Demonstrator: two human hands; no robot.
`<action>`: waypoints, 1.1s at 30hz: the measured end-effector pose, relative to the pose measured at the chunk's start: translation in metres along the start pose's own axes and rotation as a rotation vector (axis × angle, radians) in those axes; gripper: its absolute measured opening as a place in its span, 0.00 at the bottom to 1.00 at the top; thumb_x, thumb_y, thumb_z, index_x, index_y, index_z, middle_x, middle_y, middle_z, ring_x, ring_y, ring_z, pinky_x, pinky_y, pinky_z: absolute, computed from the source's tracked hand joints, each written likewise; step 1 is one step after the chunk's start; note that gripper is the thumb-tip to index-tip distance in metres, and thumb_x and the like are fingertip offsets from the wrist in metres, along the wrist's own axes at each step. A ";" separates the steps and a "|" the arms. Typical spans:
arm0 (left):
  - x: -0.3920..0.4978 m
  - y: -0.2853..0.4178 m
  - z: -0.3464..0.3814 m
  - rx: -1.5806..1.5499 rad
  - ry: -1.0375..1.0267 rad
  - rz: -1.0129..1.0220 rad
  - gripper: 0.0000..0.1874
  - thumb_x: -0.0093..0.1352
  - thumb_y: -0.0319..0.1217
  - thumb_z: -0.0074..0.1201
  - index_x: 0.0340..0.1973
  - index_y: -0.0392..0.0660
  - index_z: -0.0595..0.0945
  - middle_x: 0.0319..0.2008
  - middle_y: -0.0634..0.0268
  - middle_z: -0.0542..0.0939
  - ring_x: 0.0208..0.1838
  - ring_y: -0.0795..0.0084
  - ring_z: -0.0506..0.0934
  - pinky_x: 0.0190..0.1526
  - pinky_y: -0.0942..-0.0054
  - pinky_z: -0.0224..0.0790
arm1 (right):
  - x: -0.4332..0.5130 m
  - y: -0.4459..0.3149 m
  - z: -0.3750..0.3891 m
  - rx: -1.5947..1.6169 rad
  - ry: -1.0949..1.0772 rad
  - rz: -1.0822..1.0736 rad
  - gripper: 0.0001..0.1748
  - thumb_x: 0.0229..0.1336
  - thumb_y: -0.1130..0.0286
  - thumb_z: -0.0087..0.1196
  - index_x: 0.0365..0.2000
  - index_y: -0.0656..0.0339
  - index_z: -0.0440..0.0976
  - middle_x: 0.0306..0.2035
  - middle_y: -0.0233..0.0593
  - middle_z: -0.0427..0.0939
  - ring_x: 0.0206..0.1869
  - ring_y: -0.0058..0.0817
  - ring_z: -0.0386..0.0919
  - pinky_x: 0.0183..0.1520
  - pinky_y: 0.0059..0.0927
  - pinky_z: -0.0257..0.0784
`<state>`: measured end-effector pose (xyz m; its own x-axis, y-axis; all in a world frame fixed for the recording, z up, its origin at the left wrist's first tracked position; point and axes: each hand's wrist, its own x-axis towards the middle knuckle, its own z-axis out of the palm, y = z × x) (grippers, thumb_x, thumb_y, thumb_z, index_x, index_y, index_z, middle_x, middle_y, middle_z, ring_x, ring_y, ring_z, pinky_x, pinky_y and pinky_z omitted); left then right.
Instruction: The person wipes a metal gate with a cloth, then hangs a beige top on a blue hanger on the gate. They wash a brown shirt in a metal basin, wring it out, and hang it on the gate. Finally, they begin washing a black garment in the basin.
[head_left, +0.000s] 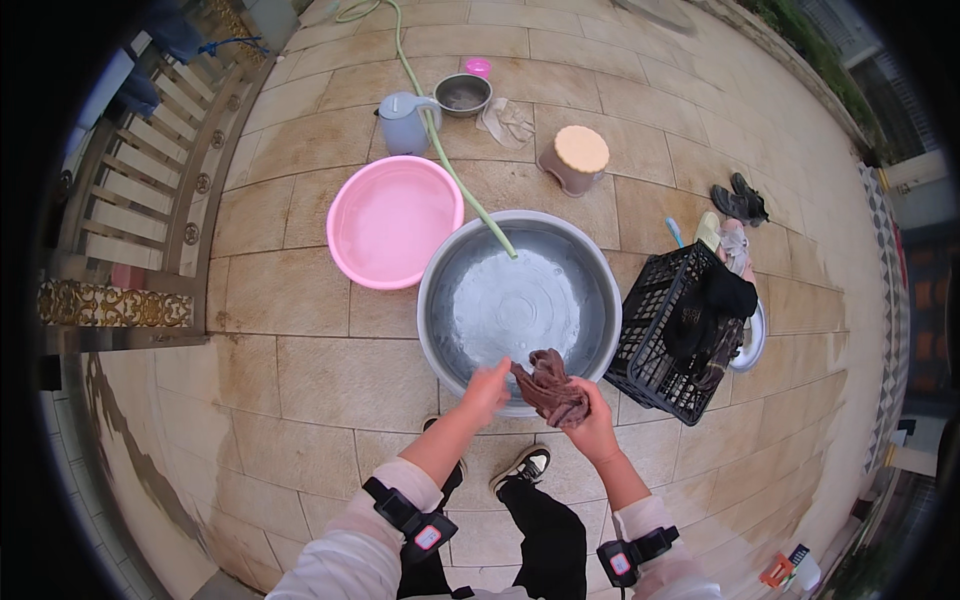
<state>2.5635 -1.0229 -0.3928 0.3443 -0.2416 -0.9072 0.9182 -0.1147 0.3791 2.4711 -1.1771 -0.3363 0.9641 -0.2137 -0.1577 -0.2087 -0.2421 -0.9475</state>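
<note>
A wrinkled brown cloth (551, 388) hangs over the near side of a large metal basin (428, 315). My right hand (592, 424) grips it at its lower right end. My left hand (489, 388), slightly blurred, pinches the cloth's left end at the fingertips. Water appears to lie in the basin, under the cloth. A pale green hose (457, 174) runs in from the far side, its open end over the basin.
A pink basin (337, 247) stands against the metal one at left. Beyond are a blue lidded jug (405, 127), a small metal bowl (463, 96) and a stool (576, 157). At right, a black plastic crate (652, 322) bears dark clothing, with shoes (741, 201) farther off.
</note>
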 end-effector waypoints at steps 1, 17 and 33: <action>-0.005 -0.003 -0.003 -0.024 0.018 -0.212 0.38 0.63 0.55 0.44 0.56 0.38 0.60 0.45 0.49 0.68 0.49 0.61 0.69 0.50 0.57 0.60 | -0.004 -0.015 -0.002 -0.012 -0.011 -0.046 0.30 0.33 0.79 0.66 0.41 0.61 0.65 0.41 0.39 0.72 0.44 0.27 0.72 0.47 0.27 0.68; -0.091 0.024 0.013 -0.821 -0.618 -0.230 0.30 0.61 0.51 0.48 0.52 0.47 0.69 0.53 0.63 0.70 0.55 0.64 0.68 0.55 0.60 0.61 | 0.017 -0.125 -0.055 0.176 -0.013 0.039 0.23 0.46 0.72 0.59 0.44 0.63 0.66 0.41 0.32 0.71 0.42 0.21 0.70 0.47 0.24 0.65; -0.164 0.047 0.074 -0.944 -0.692 -0.261 0.20 0.64 0.37 0.45 0.50 0.45 0.70 0.48 0.61 0.74 0.49 0.63 0.73 0.50 0.60 0.65 | 0.004 -0.067 -0.004 1.558 0.141 0.418 0.48 0.43 0.27 0.33 0.55 0.54 0.58 0.52 0.44 0.66 0.53 0.45 0.65 0.57 0.51 0.59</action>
<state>2.5352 -1.0599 -0.2126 0.2135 -0.8163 -0.5367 0.8254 0.4446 -0.3478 2.4883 -1.1653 -0.2723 0.8454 -0.1161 -0.5214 0.0058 0.9780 -0.2083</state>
